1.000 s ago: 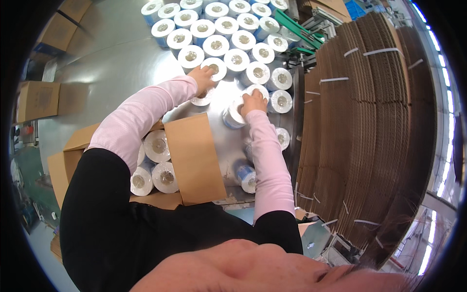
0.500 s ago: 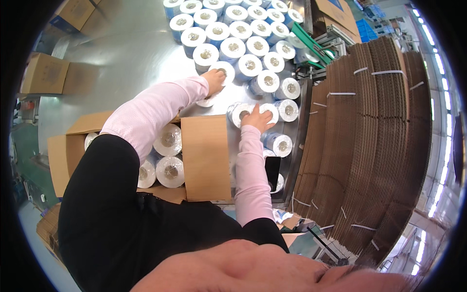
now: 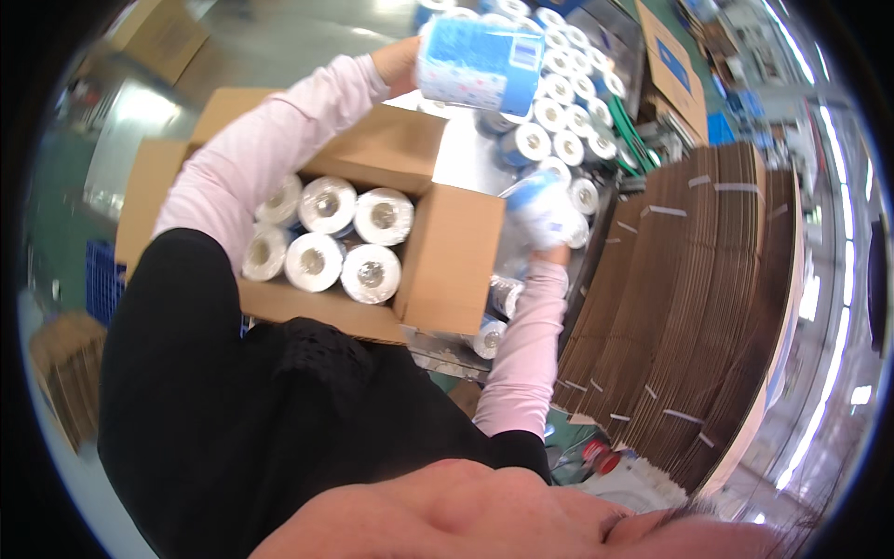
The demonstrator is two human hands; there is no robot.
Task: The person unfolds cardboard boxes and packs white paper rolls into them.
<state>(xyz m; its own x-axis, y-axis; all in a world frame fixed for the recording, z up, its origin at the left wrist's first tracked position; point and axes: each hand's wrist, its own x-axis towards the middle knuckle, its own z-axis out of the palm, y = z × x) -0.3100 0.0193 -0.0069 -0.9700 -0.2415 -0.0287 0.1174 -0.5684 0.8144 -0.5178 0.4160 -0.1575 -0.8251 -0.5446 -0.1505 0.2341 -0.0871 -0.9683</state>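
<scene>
My left hand [image 3: 399, 65] is raised over the far side of an open cardboard box [image 3: 456, 256], closed on a blue plastic-wrapped paper roll [image 3: 480, 65] that lies on its side in the air. My right hand [image 3: 551, 253], partly hidden, holds another wrapped paper roll [image 3: 542, 210], blurred by motion, to the right of the box. Inside the box several white paper rolls [image 3: 384, 216] stand on end in two rows, their cores facing up.
More wrapped rolls [image 3: 551, 115] crowd the metal table [image 3: 470, 154] beyond my right hand. Stacked flat cardboard [image 3: 680, 307] rises along the right. A green guide rail [image 3: 633, 140] borders the rolls, and another carton [image 3: 158, 39] stands at the far left.
Both hands have lifted a paper roll off the table. The left has risen and tipped its roll sideways; the right has moved right. The view has shifted, showing more of the box's inside.
</scene>
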